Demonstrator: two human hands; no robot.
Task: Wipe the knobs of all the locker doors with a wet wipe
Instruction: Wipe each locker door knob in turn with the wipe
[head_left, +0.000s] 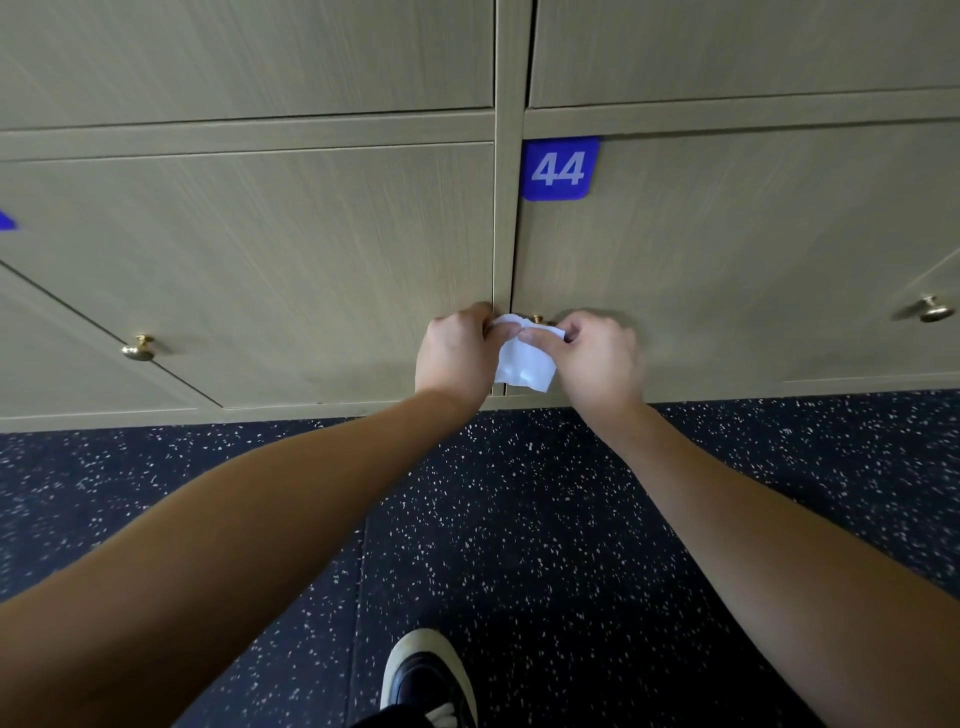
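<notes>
A white wet wipe (523, 361) hangs between my two hands in front of the bottom row of beige lockers. My left hand (457, 353) pinches its upper left corner. My right hand (597, 358) pinches its upper right edge. Just behind the wipe, the brass knob (537, 318) of locker door 44 (727, 249) peeks out above the wipe's top edge; most of that knob is hidden. Another brass knob (139, 348) sits on the door to the left, and a third knob (934, 309) on the door at the far right.
A blue plate reading 44 (560, 168) marks the door's top left corner. More locker doors (260, 57) run above. The dark speckled floor (519, 519) lies below, with my shoe (428, 675) at the bottom middle.
</notes>
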